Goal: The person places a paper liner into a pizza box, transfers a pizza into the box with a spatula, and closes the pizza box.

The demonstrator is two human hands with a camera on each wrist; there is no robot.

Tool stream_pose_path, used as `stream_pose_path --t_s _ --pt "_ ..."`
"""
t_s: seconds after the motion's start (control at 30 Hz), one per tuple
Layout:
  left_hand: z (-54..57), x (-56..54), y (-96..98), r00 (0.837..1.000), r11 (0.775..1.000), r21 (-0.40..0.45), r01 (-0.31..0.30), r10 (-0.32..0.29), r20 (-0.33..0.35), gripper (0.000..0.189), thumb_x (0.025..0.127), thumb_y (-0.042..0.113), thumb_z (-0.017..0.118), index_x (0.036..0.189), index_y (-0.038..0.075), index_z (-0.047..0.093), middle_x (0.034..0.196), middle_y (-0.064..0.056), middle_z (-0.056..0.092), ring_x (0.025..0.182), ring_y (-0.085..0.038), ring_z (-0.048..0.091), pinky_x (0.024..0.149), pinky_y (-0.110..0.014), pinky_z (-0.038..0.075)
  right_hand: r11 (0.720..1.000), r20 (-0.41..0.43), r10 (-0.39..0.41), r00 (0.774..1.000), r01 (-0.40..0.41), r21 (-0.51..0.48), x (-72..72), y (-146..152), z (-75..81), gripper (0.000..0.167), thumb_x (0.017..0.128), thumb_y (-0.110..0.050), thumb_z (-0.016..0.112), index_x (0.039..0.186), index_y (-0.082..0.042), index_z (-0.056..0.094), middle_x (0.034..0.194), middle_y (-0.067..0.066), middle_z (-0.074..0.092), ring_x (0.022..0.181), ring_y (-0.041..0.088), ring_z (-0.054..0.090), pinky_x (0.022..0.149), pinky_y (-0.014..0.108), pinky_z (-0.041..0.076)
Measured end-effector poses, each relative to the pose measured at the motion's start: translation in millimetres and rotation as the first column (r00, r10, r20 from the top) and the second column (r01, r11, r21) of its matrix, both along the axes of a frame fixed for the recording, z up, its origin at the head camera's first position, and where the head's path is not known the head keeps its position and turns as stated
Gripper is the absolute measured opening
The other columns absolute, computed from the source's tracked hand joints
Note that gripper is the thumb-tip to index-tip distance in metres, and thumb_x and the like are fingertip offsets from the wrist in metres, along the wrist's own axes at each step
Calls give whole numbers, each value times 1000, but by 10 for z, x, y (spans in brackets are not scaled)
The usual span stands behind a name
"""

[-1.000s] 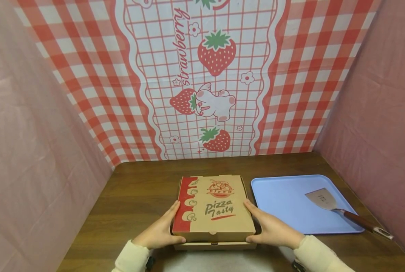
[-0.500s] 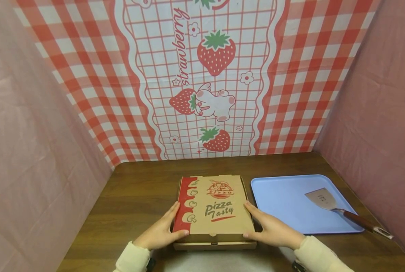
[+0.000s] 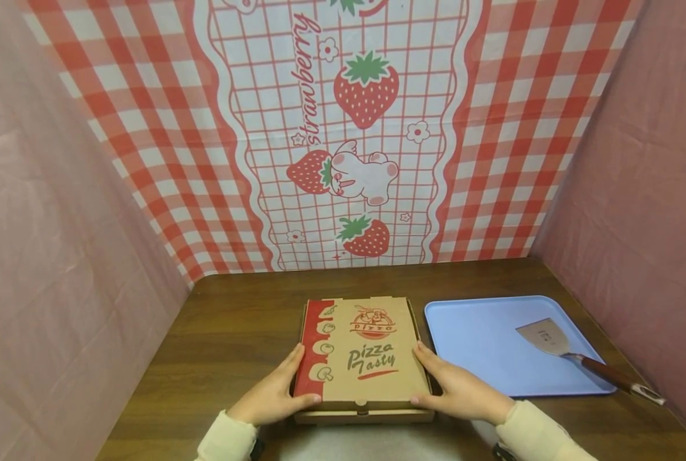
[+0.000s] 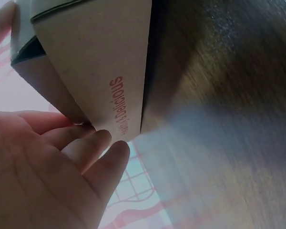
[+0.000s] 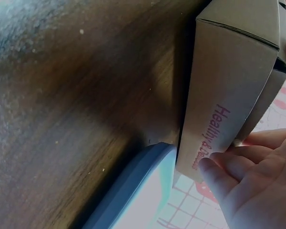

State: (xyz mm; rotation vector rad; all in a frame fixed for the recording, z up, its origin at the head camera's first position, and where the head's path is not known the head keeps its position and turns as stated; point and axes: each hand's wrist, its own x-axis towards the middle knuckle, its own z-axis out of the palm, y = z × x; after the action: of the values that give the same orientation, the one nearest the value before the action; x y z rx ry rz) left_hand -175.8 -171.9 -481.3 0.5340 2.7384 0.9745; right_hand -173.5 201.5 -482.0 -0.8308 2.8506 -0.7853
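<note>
A cardboard pizza box (image 3: 372, 384) with a red strip and printed lettering lies on the table in front of me. Its lid is down over the base, and a narrow dark gap shows under the lid's front corners in both wrist views. My left hand (image 3: 271, 397) holds the lid's left side, thumb on the front corner and fingers along the side wall (image 4: 100, 71). On the opposite side, my right hand (image 3: 464, 387) holds the lid the same way, its fingertips against the printed wall (image 5: 229, 86). The inside of the box is hidden.
To the right of the box is a light blue tray (image 3: 475, 352), close to its side. A spatula with a metal blade (image 3: 544, 336) lies across it, the brown handle (image 3: 610, 374) over the tray's right edge. A checked strawberry cloth (image 3: 354, 160) hangs behind the brown table (image 3: 228, 320).
The lid's front edge has sunk toward the base. Both thumbs have shifted from the front flap up onto the lid's front corners. The tray and spatula have not moved.
</note>
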Motion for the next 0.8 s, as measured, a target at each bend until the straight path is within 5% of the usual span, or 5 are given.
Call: stream_pose_path --t_s 0.8 --pt "-38 27 46 999 998 -58 -11 8 -49 108 76 52 78 151 -6 27 162 -21 20 147 -42 24 115 -60 30 997 -57 37 998 -34 62 28 -59 49 91 90 -58 61 145 10 36 156 30 27 136 44 42 106 57 41"
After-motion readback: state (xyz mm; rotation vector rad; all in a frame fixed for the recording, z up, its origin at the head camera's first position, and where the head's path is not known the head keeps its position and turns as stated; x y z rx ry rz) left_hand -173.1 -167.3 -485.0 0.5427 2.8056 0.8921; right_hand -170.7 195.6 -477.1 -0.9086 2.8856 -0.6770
